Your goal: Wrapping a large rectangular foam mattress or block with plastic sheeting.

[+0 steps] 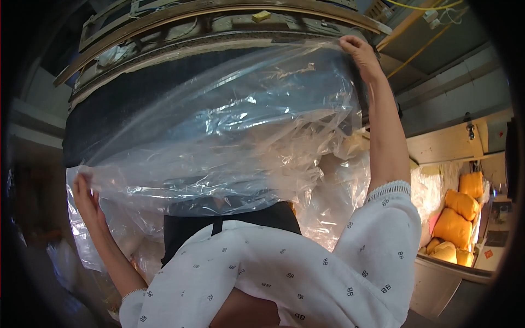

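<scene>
Shirt [273, 262]: white, short-sleeved, scattered with small dark printed marks, filling the bottom of the view.
Waist garment [183, 229]: black, just beyond the shirt, partly covered by a clear plastic sheet [235, 136].
Left hand [89, 201]: bare, slightly blurred, low at the left; thumb and fingers pinching the near-left part of the sheet's edge.
Plastic sheet: stretched between both hands, thin, see-through, wrinkled, catching bright bluish-white glints; upper edge slanting from lower left to upper right; loose folds hanging toward the body and at the lower left.
Loose plastic [322, 208]: clear and crumpled, left of the right forearm; cannot tell if part of the same sheet.
Dark layer [126, 115]: flat, wide, near black, beneath the plastic sheet, bare at the far left; material unclear.
Right hand [359, 52]: bare, arm reaching far forward; fingertips pressed together, pinching the sheet's far-right corner.
Yellow block [261, 16]: small, beyond the dark layer, near the top centre.
Wooden rail [369, 23]: long, bowed by the lens, running across the far side.
Bundles [455, 225]: orange-yellow, plump, piled in bright light, well off to the right.
Yellow cord [426, 7]: sagging at the upper right.
</scene>
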Tool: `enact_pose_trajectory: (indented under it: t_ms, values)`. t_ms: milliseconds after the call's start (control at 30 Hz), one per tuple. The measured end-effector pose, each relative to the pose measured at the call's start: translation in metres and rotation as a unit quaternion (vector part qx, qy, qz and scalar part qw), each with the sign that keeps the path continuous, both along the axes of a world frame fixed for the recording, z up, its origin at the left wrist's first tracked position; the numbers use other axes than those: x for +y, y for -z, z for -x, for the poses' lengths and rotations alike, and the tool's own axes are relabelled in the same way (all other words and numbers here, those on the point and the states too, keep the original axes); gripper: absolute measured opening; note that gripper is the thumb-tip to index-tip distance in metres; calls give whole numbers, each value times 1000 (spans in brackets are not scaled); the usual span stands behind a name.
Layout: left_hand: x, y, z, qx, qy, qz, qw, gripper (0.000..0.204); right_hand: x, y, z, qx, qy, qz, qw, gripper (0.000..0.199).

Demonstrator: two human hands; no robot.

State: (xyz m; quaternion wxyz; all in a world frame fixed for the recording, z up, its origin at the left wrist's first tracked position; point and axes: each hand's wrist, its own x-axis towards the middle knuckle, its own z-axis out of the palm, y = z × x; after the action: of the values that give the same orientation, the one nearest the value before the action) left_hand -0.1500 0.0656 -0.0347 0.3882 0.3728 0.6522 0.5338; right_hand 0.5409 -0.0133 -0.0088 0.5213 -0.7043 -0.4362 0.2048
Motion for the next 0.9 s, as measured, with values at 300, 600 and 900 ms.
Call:
enact_pose_trajectory:
  t_ms: [300,600,900]
  values:
    - [199,36,-51,296,23,-231,927,28,39,65,12,-205,265,-143,931,11]
    - [261,36,-104,164,110,-214,957,30,44,70,-28,-152,247,-116,950,16]
    - [254,29,-85,262,81,-189,943,38,50,70,-21,-310,249,-74,915,19]
